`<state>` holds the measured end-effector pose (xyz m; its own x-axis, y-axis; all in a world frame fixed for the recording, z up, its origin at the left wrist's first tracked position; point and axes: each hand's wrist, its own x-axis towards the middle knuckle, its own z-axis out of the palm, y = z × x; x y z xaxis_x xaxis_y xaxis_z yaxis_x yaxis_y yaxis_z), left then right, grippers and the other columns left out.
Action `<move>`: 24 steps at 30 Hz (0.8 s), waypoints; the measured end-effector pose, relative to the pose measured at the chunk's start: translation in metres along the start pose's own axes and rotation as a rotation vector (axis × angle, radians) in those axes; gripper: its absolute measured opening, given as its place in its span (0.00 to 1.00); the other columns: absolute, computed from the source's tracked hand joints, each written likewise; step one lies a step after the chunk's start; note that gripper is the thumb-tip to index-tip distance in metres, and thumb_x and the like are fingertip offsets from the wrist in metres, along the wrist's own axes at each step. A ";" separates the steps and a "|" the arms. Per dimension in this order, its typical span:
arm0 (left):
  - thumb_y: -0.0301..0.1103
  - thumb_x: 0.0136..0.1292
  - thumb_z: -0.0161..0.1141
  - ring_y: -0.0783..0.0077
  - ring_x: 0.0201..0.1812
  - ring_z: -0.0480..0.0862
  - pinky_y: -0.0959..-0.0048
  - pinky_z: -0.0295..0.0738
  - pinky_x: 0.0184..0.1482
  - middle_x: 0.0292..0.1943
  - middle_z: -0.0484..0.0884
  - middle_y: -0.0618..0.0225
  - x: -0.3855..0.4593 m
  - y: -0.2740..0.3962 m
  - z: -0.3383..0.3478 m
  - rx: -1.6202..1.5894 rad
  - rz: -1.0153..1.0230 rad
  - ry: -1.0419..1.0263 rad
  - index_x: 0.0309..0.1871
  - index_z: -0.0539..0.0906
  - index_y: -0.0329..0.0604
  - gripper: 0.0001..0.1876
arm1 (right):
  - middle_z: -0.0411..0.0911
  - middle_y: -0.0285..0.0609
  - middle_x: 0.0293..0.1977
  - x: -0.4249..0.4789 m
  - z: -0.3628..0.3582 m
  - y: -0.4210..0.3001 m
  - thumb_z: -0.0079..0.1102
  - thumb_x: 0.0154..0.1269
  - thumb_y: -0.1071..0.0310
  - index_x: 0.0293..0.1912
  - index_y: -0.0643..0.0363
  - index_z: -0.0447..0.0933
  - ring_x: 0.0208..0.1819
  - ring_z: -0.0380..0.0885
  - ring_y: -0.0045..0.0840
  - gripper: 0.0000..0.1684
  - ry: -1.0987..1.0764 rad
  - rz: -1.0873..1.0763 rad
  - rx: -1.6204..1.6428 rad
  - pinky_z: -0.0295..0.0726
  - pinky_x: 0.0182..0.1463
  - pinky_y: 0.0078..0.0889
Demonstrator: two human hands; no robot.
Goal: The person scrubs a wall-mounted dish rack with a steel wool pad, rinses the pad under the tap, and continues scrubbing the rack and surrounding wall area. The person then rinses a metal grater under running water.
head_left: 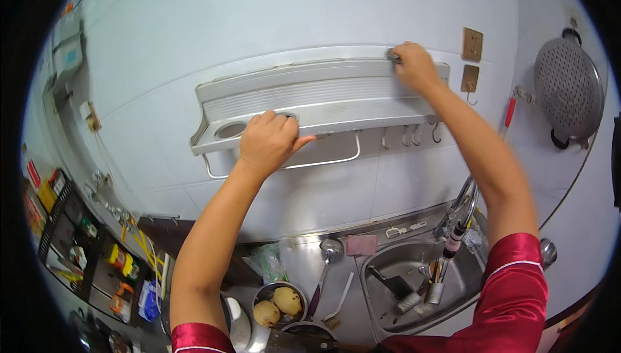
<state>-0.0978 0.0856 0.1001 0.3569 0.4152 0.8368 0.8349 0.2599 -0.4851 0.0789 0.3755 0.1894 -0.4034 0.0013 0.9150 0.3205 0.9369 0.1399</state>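
A long silver metal wall shelf with a ribbed surface hangs on the white tiled wall in front of me. My left hand grips its front edge beside the round holes at the left end, the thumb stretched to the right. Up at the back rim, near the right end, my right hand presses a small grey scouring pad against the metal. Most of that pad is hidden by the fingers; it looks like steel wool. Below the shelf are a towel bar and several hooks.
Below lies a steel sink holding a cleaver and utensil holders, with a faucet. A ladle, a pink sponge, a brush and a bowl of peeled, potato-like produce stand left. A perforated pan hangs right.
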 end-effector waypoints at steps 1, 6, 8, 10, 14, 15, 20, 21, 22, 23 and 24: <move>0.53 0.50 0.65 0.67 0.24 0.71 0.69 0.66 0.26 0.18 0.69 0.71 0.000 0.002 0.005 -0.013 0.004 0.001 0.21 0.68 0.48 0.22 | 0.76 0.50 0.31 0.006 0.015 -0.020 0.52 0.47 0.77 0.28 0.60 0.78 0.38 0.74 0.46 0.07 0.060 -0.061 0.045 0.73 0.43 0.48; 0.54 0.52 0.64 0.67 0.24 0.72 0.70 0.66 0.26 0.18 0.70 0.72 0.008 0.004 0.015 -0.042 0.049 0.003 0.21 0.69 0.48 0.22 | 0.76 0.50 0.30 0.057 0.069 -0.160 0.52 0.45 0.78 0.28 0.61 0.77 0.39 0.75 0.44 0.07 0.048 -0.249 0.224 0.74 0.45 0.45; 0.55 0.52 0.63 0.67 0.25 0.72 0.70 0.66 0.27 0.18 0.70 0.72 0.012 0.004 0.012 -0.028 0.059 0.007 0.21 0.69 0.48 0.23 | 0.76 0.50 0.30 0.066 0.072 -0.169 0.53 0.44 0.79 0.33 0.61 0.79 0.40 0.75 0.45 0.13 0.005 -0.229 0.223 0.74 0.45 0.44; 0.56 0.52 0.63 0.68 0.25 0.72 0.71 0.66 0.27 0.18 0.70 0.72 -0.006 -0.006 0.005 -0.003 0.038 -0.028 0.21 0.69 0.48 0.23 | 0.76 0.50 0.31 0.049 0.064 -0.158 0.54 0.44 0.79 0.34 0.61 0.79 0.41 0.74 0.44 0.13 0.004 -0.252 0.251 0.74 0.46 0.44; 0.57 0.51 0.63 0.69 0.24 0.71 0.72 0.66 0.25 0.17 0.69 0.73 -0.008 -0.009 0.005 0.002 0.022 0.016 0.20 0.69 0.49 0.23 | 0.77 0.49 0.30 0.023 0.022 -0.072 0.55 0.45 0.77 0.26 0.61 0.77 0.39 0.74 0.44 0.04 -0.023 -0.090 0.033 0.73 0.44 0.46; 0.57 0.51 0.63 0.69 0.23 0.71 0.72 0.66 0.25 0.16 0.69 0.73 -0.006 -0.007 0.008 -0.005 0.022 0.030 0.19 0.69 0.49 0.24 | 0.77 0.50 0.29 0.022 0.014 -0.070 0.55 0.44 0.77 0.26 0.62 0.77 0.38 0.75 0.45 0.05 -0.017 -0.051 0.022 0.73 0.43 0.47; 0.54 0.51 0.64 0.68 0.23 0.73 0.71 0.67 0.25 0.16 0.70 0.71 -0.012 -0.008 0.019 -0.072 0.013 0.046 0.19 0.73 0.48 0.21 | 0.79 0.50 0.32 0.059 0.078 -0.165 0.56 0.44 0.77 0.35 0.59 0.81 0.39 0.76 0.45 0.14 -0.036 -0.224 0.206 0.74 0.46 0.46; 0.53 0.52 0.64 0.67 0.26 0.75 0.69 0.69 0.27 0.19 0.73 0.69 -0.012 -0.008 0.018 -0.054 0.010 0.013 0.23 0.76 0.47 0.19 | 0.79 0.50 0.32 0.076 0.096 -0.197 0.56 0.44 0.76 0.35 0.59 0.81 0.39 0.76 0.45 0.14 -0.093 -0.268 0.209 0.75 0.46 0.45; 0.51 0.54 0.63 0.66 0.28 0.77 0.68 0.71 0.29 0.22 0.76 0.68 -0.012 -0.009 0.014 -0.032 0.009 -0.022 0.26 0.78 0.46 0.17 | 0.79 0.52 0.31 0.092 0.106 -0.235 0.55 0.45 0.76 0.28 0.59 0.80 0.37 0.77 0.46 0.07 -0.034 -0.338 0.302 0.76 0.42 0.47; 0.49 0.55 0.62 0.65 0.30 0.79 0.67 0.72 0.30 0.24 0.79 0.67 -0.009 -0.008 0.015 -0.013 0.012 -0.054 0.30 0.81 0.45 0.16 | 0.79 0.50 0.32 0.109 0.111 -0.267 0.56 0.47 0.74 0.29 0.59 0.80 0.38 0.78 0.45 0.06 -0.093 -0.371 0.292 0.76 0.43 0.47; 0.48 0.57 0.60 0.64 0.31 0.80 0.67 0.73 0.30 0.32 0.82 0.67 -0.002 -0.009 0.027 -0.111 0.002 0.202 0.37 0.82 0.44 0.16 | 0.80 0.50 0.32 0.123 0.112 -0.297 0.57 0.47 0.73 0.30 0.58 0.80 0.39 0.78 0.45 0.07 -0.146 -0.405 0.304 0.77 0.44 0.46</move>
<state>-0.1175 0.1056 0.0964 0.4262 0.2293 0.8751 0.8711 0.1569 -0.4653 -0.1622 0.1361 0.2181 -0.5652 -0.3540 0.7452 -0.1407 0.9314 0.3357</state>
